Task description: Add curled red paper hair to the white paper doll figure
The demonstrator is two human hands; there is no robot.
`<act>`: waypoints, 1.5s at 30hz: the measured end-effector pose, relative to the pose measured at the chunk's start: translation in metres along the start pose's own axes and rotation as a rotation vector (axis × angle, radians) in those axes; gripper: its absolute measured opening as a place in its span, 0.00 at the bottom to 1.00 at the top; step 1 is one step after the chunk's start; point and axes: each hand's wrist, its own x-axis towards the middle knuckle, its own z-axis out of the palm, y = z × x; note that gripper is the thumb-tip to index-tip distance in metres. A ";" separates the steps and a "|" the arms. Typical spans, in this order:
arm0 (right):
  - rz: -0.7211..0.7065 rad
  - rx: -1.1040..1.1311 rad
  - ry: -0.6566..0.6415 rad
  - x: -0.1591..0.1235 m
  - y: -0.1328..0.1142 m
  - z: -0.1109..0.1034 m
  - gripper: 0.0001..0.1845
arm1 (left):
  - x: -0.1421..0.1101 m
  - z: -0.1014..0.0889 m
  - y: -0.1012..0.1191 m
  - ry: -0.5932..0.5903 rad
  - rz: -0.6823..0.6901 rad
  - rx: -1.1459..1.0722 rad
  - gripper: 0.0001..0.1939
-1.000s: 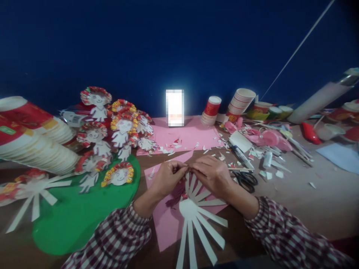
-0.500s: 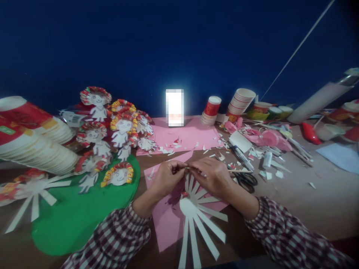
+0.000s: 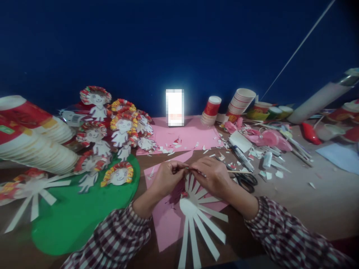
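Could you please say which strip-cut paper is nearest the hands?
The strip-cut paper partly over the pink sheet, by the left hand and right hand; the other paper lies far left.

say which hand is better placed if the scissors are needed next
The right hand, most likely: the scissors lie beside it, while the left hand would have to reach across. Both seem to pinch an upper strip of the white paper cutout, so the right would first need to let go.
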 end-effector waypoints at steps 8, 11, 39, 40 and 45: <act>-0.011 -0.014 0.014 -0.001 -0.001 0.000 0.07 | 0.000 0.001 0.003 -0.025 -0.072 -0.084 0.09; -0.010 -0.012 0.026 0.000 -0.002 -0.002 0.07 | 0.000 0.001 0.004 -0.054 -0.103 -0.148 0.11; -0.070 -0.075 0.050 -0.002 -0.002 -0.002 0.06 | -0.001 -0.003 0.002 -0.100 -0.092 -0.036 0.18; -0.064 -0.081 0.053 -0.002 -0.002 -0.001 0.06 | 0.000 -0.004 0.002 -0.099 -0.088 -0.019 0.18; -0.012 -0.114 0.035 -0.001 -0.004 0.000 0.07 | -0.001 -0.004 0.004 -0.077 -0.053 0.051 0.17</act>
